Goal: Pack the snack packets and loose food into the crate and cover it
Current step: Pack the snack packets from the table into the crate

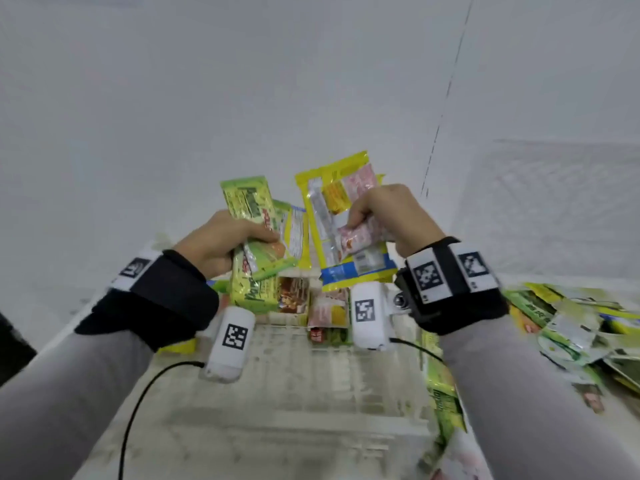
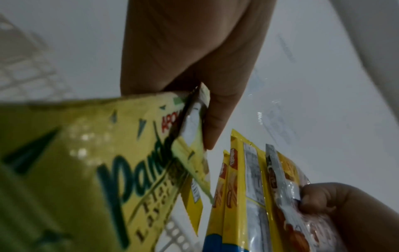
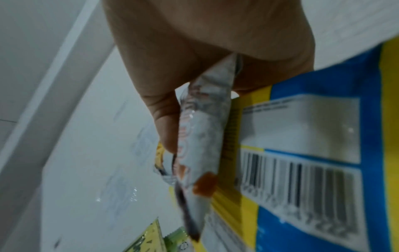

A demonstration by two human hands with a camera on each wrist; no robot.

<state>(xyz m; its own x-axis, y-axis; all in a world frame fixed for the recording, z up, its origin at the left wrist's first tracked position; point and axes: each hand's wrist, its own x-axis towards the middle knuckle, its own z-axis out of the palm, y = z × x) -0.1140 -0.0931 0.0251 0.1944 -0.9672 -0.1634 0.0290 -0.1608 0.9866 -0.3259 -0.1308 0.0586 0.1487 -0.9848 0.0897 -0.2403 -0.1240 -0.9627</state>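
Note:
My left hand (image 1: 228, 242) grips a bunch of green snack packets (image 1: 254, 233) raised above the white slatted crate (image 1: 294, 386). The left wrist view shows the thumb pressed on a green-yellow packet (image 2: 90, 170). My right hand (image 1: 384, 216) grips several yellow-and-blue packets (image 1: 332, 216) together with a pink-white packet (image 1: 356, 237), also held up over the crate's far end. In the right wrist view the pink-white packet (image 3: 200, 139) sits between thumb and fingers, against a yellow-blue packet with a barcode (image 3: 302, 170). A few packets (image 1: 311, 306) lie at the crate's far end.
A heap of loose green and yellow packets (image 1: 568, 327) lies on the white table to the right of the crate. More green packets (image 1: 443, 393) lie along the crate's right side. A white wall rises behind. Black cables run from the wrist cameras.

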